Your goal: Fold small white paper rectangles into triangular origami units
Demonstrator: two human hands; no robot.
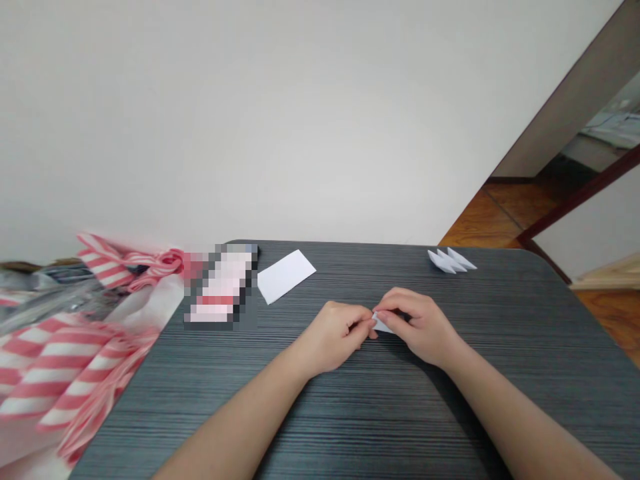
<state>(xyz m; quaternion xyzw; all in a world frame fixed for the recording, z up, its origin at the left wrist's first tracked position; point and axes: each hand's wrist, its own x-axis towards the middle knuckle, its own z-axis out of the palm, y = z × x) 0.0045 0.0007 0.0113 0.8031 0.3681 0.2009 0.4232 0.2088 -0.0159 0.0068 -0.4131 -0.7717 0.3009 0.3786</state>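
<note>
A small piece of white folded paper point(383, 325) is pinched between my two hands over the middle of the dark table. My left hand point(337, 335) is closed on its left end, thumb against the fingertips. From the other side my right hand point(417, 325) grips the paper with thumb and forefinger. Most of the piece is hidden by the fingers, so its full shape does not show. A flat white paper rectangle point(287, 276) lies beyond my left hand. Several pointed folded paper pieces point(451, 261) rest in an overlapping row at the far right.
A blurred-out phone-like object point(223, 283) lies at the table's left edge. Red-and-white striped cloth point(65, 360) and clear plastic are heaped left of the dark table point(320, 427). A pale wall point(310, 120) stands behind it, and wooden flooring point(480, 217) shows at right.
</note>
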